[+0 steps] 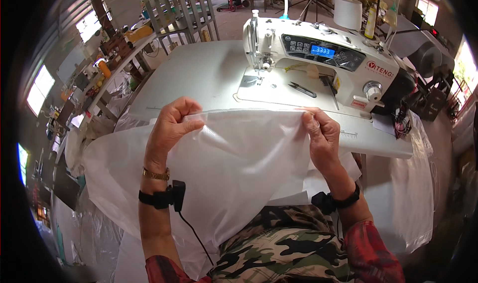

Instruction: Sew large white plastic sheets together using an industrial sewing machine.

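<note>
Both hands are pinching the top edge of a translucent white sheet (239, 158): the left hand (172, 126) at one corner, the right hand (321, 133) at the other. The sheet is hanging over the lap, just before the sewing machine (318, 59). It is not yet lying under the needle, so stitching appears still to come.

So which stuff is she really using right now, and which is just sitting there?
In use:
- left hand and right hand, both pinching the top edge
- white sheet, held up between them

Just sitting there:
- sewing machine
- black snips on its bed
- white thread cone
- white table
</note>
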Available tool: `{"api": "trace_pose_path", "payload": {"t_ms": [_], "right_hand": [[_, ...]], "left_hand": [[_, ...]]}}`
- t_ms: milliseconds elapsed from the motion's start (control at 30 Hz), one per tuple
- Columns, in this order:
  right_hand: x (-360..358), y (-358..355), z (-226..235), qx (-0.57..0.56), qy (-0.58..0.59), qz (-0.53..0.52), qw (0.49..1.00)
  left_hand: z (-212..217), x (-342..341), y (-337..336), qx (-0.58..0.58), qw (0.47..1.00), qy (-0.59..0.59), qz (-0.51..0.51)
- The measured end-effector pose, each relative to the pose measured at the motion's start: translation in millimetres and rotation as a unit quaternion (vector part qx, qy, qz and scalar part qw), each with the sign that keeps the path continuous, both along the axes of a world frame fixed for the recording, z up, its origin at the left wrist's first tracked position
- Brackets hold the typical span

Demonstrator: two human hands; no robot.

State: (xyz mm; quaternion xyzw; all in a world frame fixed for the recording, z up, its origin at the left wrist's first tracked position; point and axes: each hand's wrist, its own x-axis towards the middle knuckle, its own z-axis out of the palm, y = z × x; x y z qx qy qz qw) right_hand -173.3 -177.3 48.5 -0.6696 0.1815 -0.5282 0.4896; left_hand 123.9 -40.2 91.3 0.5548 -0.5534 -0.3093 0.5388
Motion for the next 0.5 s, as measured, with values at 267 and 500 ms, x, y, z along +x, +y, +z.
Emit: {"api": "trace_pose_path", "payload": {"t_ms": [267,500], "right_hand": [[19,19,30,-0.102,0.058,0.013,0.993],[30,11,24,-0.213,0.018,0.034,0.976]], "left_hand": [[44,-101,-37,-0.188,0.873,-0.450,0.022],[39,-89,-50,-0.075,0.935,-0.340,-0.063]]}}
